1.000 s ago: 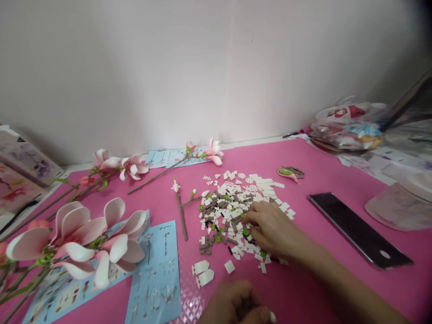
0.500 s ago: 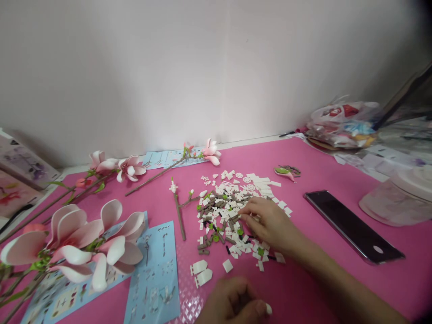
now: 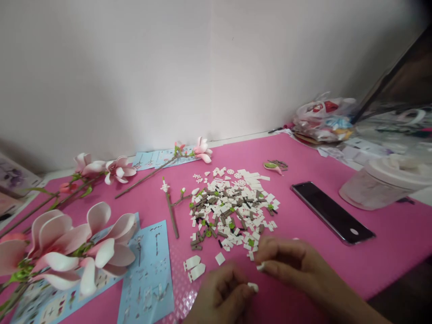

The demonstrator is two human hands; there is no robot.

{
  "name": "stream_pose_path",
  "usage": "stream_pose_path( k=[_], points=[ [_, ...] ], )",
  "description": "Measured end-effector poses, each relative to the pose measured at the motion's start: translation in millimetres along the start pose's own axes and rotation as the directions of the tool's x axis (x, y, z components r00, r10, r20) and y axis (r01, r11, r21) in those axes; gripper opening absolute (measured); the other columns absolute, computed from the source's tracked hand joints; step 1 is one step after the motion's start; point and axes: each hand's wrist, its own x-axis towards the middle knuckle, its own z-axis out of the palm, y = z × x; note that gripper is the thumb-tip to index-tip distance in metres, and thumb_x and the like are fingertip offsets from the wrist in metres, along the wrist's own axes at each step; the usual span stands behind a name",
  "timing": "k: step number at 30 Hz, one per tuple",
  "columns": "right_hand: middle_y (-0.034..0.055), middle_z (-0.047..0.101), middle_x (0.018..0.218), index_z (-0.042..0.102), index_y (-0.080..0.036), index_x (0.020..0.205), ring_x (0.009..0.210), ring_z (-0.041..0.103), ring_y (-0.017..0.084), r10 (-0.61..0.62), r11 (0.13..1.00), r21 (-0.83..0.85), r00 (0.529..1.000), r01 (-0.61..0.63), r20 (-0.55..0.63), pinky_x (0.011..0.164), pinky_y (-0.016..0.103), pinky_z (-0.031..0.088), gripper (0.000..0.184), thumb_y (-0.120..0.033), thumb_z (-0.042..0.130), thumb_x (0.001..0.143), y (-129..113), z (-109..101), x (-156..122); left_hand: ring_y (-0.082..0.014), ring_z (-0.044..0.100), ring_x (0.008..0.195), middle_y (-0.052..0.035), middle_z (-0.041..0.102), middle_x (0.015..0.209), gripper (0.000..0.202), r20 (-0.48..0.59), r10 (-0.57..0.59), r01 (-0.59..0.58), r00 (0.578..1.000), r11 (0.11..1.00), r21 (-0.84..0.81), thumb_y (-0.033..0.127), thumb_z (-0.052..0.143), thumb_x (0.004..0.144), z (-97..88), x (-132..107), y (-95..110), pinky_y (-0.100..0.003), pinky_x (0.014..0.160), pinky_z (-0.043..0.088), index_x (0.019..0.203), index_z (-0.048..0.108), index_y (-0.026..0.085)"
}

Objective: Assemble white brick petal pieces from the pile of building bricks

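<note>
Roughly crosswise, white piece [image 3: 253,286] juts rightward from left hand [image 3: 224,292].

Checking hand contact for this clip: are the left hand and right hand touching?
Apart. The head view shows pink mat between the left hand and the right hand.

Pile of pieces [image 3: 227,209]: on the table [image 3: 243,155], beyond left hand [image 3: 221,292] and right hand [image 3: 300,265].
Flowers [image 3: 59,265]: front left, over sheets [image 3: 148,274].
Phone [image 3: 332,213]: right of pile.
</note>
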Motion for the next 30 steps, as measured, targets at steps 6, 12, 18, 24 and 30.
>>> stream_pose_path(
  k=[6, 12, 18, 24, 30],
  points=[
    [0.0004, 0.067, 0.073, 0.076, -0.024, 0.074, 0.072, 0.061, 0.016, 0.051, 0.995, 0.085, 0.997, -0.046, -0.058, 0.068, 0.025, 0.048, 0.012, -0.035, 0.073, 0.077, 26, 12, -25, -0.0082, 0.035, 0.047, 0.0069, 0.041, 0.052, 0.048, -0.062, 0.100, -0.097, 0.993, 0.994, 0.054, 0.064, 0.063, 0.075, 0.8, -3, -6, -0.020, 0.045, 0.026, 0.067, 0.052, 0.018],
    [-0.0007, 0.068, 0.073, 0.077, -0.026, 0.074, 0.073, 0.064, 0.016, 0.090, 0.980, 0.188, 0.992, -0.072, -0.089, 0.070, 0.022, 0.050, 0.013, -0.038, 0.073, 0.078, 30, 22, -28, -0.0114, 0.043, 0.052, 0.0022, 0.050, 0.056, 0.046, -0.109, 0.162, -0.133, 0.981, 0.964, 0.232, 0.062, 0.056, 0.082, -4.8, -3, -12, -0.022, 0.048, 0.031, 0.072, 0.056, 0.017],
    [-0.0001, 0.069, 0.075, 0.077, -0.027, 0.078, 0.074, 0.065, 0.016, 0.037, 0.990, 0.142, 0.994, -0.022, -0.106, 0.069, 0.022, 0.052, 0.012, -0.037, 0.070, 0.080, 34, 24, -27, -0.0106, 0.045, 0.044, 0.0038, 0.050, 0.049, 0.042, -0.107, 0.229, -0.200, 0.968, 0.953, 0.230, 0.058, 0.054, 0.086, -6.8, -1, -25, -0.020, 0.042, 0.030, 0.073, 0.056, 0.018],
    [-0.0015, 0.066, 0.070, 0.075, -0.025, 0.074, 0.069, 0.063, 0.014, 0.023, 0.992, 0.128, 0.988, -0.003, -0.153, 0.065, 0.019, 0.050, 0.011, -0.033, 0.071, 0.080, 35, 30, -28, -0.0094, 0.047, 0.043, 0.0001, 0.056, 0.052, 0.042, -0.141, 0.259, -0.207, 0.956, 0.930, 0.304, 0.053, 0.054, 0.088, -4.7, -5, -24, -0.018, 0.040, 0.031, 0.070, 0.061, 0.016],
    [-0.0008, 0.067, 0.071, 0.075, -0.024, 0.074, 0.069, 0.064, 0.015, -0.027, 0.997, 0.071, 0.983, 0.041, -0.181, 0.065, 0.020, 0.051, 0.012, -0.033, 0.070, 0.081, 37, 31, -29, -0.0086, 0.045, 0.043, -0.0001, 0.058, 0.052, 0.042, -0.094, 0.322, -0.270, 0.942, 0.894, 0.357, 0.053, 0.052, 0.089, -4.5, -6, -18, -0.018, 0.042, 0.032, 0.074, 0.066, 0.016]
  ],
)
